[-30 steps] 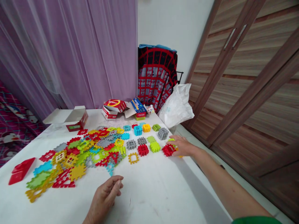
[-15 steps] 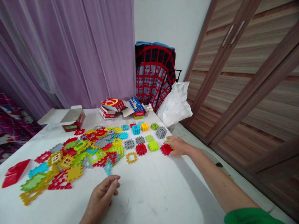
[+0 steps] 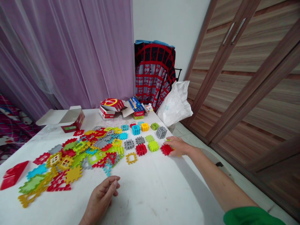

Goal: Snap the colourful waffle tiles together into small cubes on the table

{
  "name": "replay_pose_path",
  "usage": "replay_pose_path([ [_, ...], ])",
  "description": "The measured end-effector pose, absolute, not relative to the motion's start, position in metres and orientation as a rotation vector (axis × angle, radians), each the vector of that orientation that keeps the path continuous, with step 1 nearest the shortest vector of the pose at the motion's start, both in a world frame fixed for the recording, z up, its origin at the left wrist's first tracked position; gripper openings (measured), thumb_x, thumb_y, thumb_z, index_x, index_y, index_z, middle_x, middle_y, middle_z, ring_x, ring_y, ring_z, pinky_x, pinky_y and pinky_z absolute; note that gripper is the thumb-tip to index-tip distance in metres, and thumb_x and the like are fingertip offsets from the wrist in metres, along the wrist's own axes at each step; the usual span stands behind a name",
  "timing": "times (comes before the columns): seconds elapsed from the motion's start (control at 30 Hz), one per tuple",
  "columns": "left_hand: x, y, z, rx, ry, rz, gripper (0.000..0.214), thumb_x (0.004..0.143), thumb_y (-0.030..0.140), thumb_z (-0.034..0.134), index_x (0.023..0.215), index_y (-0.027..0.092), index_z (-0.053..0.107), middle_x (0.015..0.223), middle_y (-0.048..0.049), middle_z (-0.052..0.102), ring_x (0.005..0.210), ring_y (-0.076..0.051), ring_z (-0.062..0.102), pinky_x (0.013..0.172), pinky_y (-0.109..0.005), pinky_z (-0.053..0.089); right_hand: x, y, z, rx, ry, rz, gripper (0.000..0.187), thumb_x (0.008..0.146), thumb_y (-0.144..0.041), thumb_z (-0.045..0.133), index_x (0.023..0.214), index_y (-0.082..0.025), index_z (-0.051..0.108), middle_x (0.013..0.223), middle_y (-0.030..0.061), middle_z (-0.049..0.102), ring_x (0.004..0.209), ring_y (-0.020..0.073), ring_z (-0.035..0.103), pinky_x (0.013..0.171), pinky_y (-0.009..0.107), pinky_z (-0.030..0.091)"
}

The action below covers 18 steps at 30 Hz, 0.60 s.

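Observation:
My right hand [image 3: 177, 146] reaches to the table's right edge, fingers and thumb around a red notched building block [image 3: 166, 150]. Bits of green and yellow pieces show beside and under this hand; the palm hides most of them. My left hand [image 3: 103, 194] rests near the front of the table, fingers curled with the thumb against them, and nothing shows in it. Closest to it are a small blue piece [image 3: 107, 169] and a yellow square frame piece [image 3: 131, 158]. Left of my right hand sit a lime green block [image 3: 153, 146], another red block [image 3: 141, 150] and a grey stack [image 3: 161, 132].
A heap of mixed notched plastic pieces [image 3: 93, 148] covers the table's left half. Farther back are an open carton [image 3: 72, 120], a red box [image 3: 112, 104] and a blue box [image 3: 136, 104]. A white bag [image 3: 174, 104] stands by the far right corner, with a wooden wardrobe [image 3: 234, 78] beyond.
The view has shifted very slightly. Both hands and the pieces keep their places on the table.

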<state>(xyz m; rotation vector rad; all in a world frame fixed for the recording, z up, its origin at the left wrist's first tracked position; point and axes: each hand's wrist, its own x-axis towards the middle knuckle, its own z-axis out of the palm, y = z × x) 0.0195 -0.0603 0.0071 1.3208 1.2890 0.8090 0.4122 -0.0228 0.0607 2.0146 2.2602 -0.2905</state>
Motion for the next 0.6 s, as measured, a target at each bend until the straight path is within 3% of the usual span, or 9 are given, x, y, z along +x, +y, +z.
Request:
replay_pose_path([
  [0.23, 0.0204, -0.0607, 0.0091, 1.306, 1.293, 0.814, 0.061, 0.057, 0.073, 0.064, 0.087, 0.02, 0.069, 0.064, -0.0019, 0.064, 0.051, -0.014, 0.055, 0.037, -0.021, 0.04, 0.413, -0.0219, 0.0581, 2.047, 2.275, -0.306, 0.065, 0.06, -0.034, 0.072, 0.124, -0.027, 0.062, 0.138, 0.0131, 0.05, 0.128, 0.0357, 0.042, 0.102, 0.05, 0.036],
  [0.43, 0.0189, -0.0602, 0.0078, 1.329, 1.292, 0.803, 0.062, 0.059, 0.075, 0.06, 0.087, 0.02, 0.068, 0.068, -0.0022, 0.065, 0.057, -0.015, 0.058, 0.039, -0.021, 0.042, 0.4144, -0.02, 0.0601, 1.996, 2.214, -0.339, 0.076, 0.061, -0.038, 0.07, 0.134, -0.024, 0.053, 0.142, 0.0157, 0.044, 0.131, 0.0349, 0.038, 0.103, 0.049, 0.034],
  [0.6, 0.0183, -0.0594, 0.0043, 1.33, 1.287, 0.799, 0.062, 0.059, 0.074, 0.061, 0.088, 0.02, 0.068, 0.067, -0.0021, 0.064, 0.056, -0.015, 0.058, 0.039, -0.021, 0.042, 0.4114, -0.0192, 0.0602, 1.983, 2.253, -0.329, 0.069, 0.062, -0.037, 0.07, 0.129, -0.026, 0.057, 0.139, 0.0145, 0.047, 0.129, 0.0353, 0.041, 0.102, 0.049, 0.035],
])
